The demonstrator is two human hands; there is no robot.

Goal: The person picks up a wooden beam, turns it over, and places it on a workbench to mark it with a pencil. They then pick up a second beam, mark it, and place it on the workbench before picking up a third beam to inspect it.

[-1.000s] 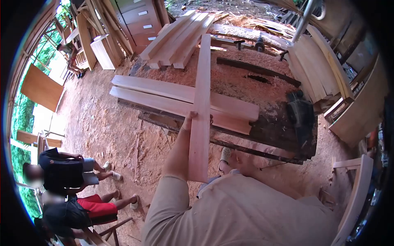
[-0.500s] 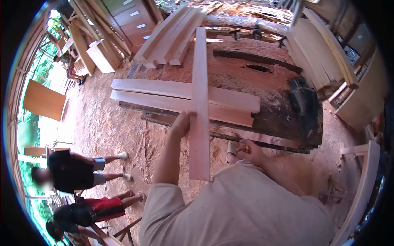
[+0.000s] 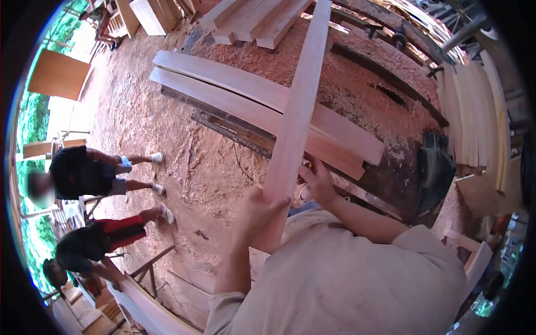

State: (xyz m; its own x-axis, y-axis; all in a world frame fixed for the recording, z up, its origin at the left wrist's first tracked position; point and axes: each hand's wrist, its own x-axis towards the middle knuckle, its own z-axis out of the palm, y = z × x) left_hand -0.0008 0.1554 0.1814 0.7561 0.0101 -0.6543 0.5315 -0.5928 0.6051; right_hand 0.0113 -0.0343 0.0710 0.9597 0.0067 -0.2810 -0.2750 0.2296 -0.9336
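Note:
A long pale wooden board (image 3: 298, 120) runs from my torso away across the bench. My left hand (image 3: 265, 209) is wrapped round its near part, thumb on the upper face. Beside the board's right edge is my right hand (image 3: 317, 177), fingers curled round a small yellowish object that is mostly hidden. Beneath the held board, two more planks (image 3: 218, 78) lie side by side across the dark bench (image 3: 391, 195).
A dark power tool (image 3: 435, 173) sits at the bench's right end. Thick boards (image 3: 245, 22) lie at the far side, and more planks (image 3: 474, 117) are stacked at right. Two people (image 3: 84, 173) (image 3: 89, 243) stand at left; another person (image 3: 101, 25) is at the far left. Shavings cover the floor.
My left hand has moved nearer my body along the board. My right hand has come up beside the board. The view has turned, and the board now slants to the upper right.

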